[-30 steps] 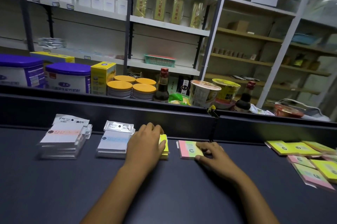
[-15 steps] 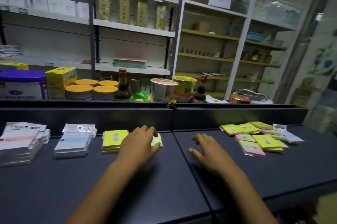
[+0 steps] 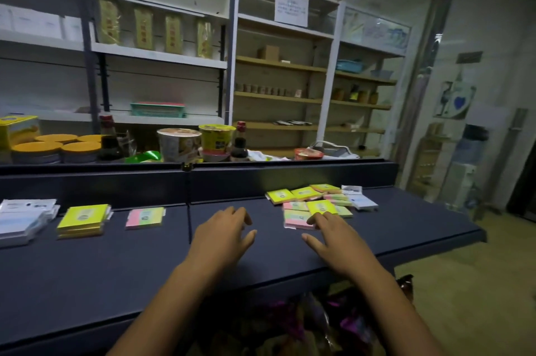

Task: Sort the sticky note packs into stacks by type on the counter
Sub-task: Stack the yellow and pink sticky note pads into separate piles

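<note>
Swung rightward since half a second ago, so the sorted stacks now sit toward the left edge and the unsorted pile lies nearer centre-right; left hand (image 3: 224, 235) lifted off the pink-and-green pack and drawn back to the middle, right hand (image 3: 338, 238) moved out to the loose pile.

Dark counter (image 3: 116, 268) spanning the view, with a raised back ledge.

Behind it, shelving (image 3: 162, 56) with tall packets, plus tubs, sauce bottles and noodle cups (image 3: 179, 144) along the ledge.

On the left of the counter, three sorted groups in a row: white-and-blue packs (image 3: 20, 222) at the edge, partly cut off; yellow stack (image 3: 82, 219) just beside; single pink-and-green pack (image 3: 145, 218) next, apart from the yellow.

On the right, unsorted pile (image 3: 316, 202) of yellow and pink-and-green packs overlapping, with a white-and-blue pack (image 3: 361, 200) at its far right.

Left hand over bare counter between the sorted row and the pile, fingers spread and relaxed, holding nothing.

Right hand at the near edge of the pile, fingers straight and spread, fingertips (image 3: 314, 219) over a pink-and-green pack (image 3: 295, 219); actual contact not clear. Nothing gripped.
</note>
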A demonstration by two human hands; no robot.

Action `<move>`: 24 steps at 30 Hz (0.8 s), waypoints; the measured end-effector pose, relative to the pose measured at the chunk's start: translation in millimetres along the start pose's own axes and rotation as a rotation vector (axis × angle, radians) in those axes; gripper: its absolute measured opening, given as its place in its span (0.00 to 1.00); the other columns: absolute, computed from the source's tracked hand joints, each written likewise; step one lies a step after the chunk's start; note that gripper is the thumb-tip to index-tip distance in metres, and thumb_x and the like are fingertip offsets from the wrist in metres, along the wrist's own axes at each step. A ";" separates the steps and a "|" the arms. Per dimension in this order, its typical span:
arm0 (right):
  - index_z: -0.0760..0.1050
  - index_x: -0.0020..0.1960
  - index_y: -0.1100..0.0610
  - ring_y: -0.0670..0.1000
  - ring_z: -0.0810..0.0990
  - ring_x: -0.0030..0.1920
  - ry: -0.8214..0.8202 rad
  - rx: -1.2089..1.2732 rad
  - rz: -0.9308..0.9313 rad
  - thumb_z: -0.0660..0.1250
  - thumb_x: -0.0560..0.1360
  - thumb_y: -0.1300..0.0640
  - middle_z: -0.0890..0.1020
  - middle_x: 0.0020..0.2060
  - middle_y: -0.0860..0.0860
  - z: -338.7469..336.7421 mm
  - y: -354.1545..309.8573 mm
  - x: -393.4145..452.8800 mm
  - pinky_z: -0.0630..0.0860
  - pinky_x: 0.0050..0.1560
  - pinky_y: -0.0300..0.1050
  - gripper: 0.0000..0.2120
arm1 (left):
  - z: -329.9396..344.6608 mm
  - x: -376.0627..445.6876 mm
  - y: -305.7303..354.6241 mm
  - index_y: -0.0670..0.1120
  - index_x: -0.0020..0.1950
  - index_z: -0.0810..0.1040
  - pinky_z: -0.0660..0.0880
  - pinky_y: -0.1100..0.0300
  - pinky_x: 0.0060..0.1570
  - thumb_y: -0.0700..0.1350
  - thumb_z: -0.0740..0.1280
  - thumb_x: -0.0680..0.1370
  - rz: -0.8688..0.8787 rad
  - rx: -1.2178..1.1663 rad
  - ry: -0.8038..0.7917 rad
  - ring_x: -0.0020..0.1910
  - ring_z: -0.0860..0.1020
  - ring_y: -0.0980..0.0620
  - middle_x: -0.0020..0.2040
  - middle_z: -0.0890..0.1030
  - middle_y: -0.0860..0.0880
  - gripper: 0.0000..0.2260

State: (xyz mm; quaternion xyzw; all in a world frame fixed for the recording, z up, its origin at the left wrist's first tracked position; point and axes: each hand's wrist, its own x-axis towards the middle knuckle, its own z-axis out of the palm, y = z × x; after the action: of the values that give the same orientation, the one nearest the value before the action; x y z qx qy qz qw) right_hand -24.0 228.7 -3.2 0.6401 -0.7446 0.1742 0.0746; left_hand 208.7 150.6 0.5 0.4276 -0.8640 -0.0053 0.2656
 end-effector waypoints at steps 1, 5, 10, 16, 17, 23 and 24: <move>0.69 0.67 0.48 0.50 0.72 0.63 -0.004 -0.007 0.004 0.59 0.80 0.40 0.74 0.62 0.47 -4.6 10.0 -5.5 0.74 0.60 0.47 0.19 | 1.9 0.1 11.1 0.54 0.63 0.71 0.75 0.57 0.50 0.58 0.60 0.81 0.001 -0.003 0.003 0.57 0.74 0.53 0.58 0.75 0.55 0.14; 0.68 0.67 0.49 0.49 0.72 0.63 -0.015 -0.013 0.011 0.58 0.81 0.40 0.74 0.63 0.47 -20.6 40.6 -19.3 0.73 0.60 0.46 0.19 | 8.2 1.9 44.6 0.54 0.62 0.72 0.75 0.57 0.50 0.58 0.60 0.80 -0.009 -0.023 0.016 0.56 0.75 0.54 0.57 0.76 0.55 0.13; 0.68 0.65 0.50 0.51 0.73 0.61 0.004 -0.029 0.021 0.58 0.81 0.40 0.74 0.60 0.49 -27.9 62.2 -17.3 0.74 0.57 0.47 0.19 | 17.2 10.1 63.7 0.54 0.61 0.72 0.76 0.57 0.51 0.58 0.60 0.80 -0.014 -0.017 0.018 0.55 0.75 0.54 0.57 0.76 0.55 0.13; 0.68 0.65 0.49 0.51 0.73 0.62 -0.007 -0.014 0.007 0.58 0.81 0.40 0.74 0.62 0.48 -16.9 79.3 9.5 0.74 0.59 0.48 0.18 | 34.7 38.8 62.0 0.55 0.61 0.72 0.76 0.58 0.50 0.58 0.61 0.80 -0.041 -0.027 0.031 0.55 0.75 0.55 0.57 0.76 0.56 0.13; 0.68 0.65 0.49 0.51 0.73 0.62 -0.007 -0.012 0.002 0.58 0.81 0.40 0.74 0.62 0.47 -14.9 81.5 15.9 0.74 0.59 0.48 0.18 | 39.2 45.2 59.6 0.55 0.61 0.73 0.76 0.58 0.50 0.58 0.61 0.80 -0.049 -0.029 0.034 0.55 0.75 0.55 0.56 0.76 0.57 0.13; 0.69 0.65 0.48 0.50 0.74 0.62 -0.012 0.009 0.005 0.59 0.80 0.40 0.74 0.63 0.46 1.8 98.9 60.8 0.74 0.58 0.49 0.18 | 73.4 89.5 42.4 0.55 0.59 0.73 0.76 0.57 0.49 0.58 0.62 0.79 -0.090 -0.057 0.017 0.55 0.76 0.54 0.56 0.77 0.56 0.12; 0.70 0.65 0.48 0.50 0.74 0.62 -0.014 0.014 0.010 0.60 0.80 0.40 0.75 0.62 0.46 4.9 102.3 68.3 0.74 0.59 0.50 0.18 | 78.6 97.5 39.7 0.55 0.59 0.73 0.76 0.56 0.49 0.58 0.62 0.79 -0.095 -0.061 0.016 0.55 0.76 0.54 0.56 0.77 0.56 0.12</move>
State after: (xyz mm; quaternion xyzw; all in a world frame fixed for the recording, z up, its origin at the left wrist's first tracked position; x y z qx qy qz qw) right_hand -135.3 175.8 -1.7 0.6381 -0.7469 0.1756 0.0640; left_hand 94.9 86.3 -13.2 0.4597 -0.8402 -0.0410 0.2848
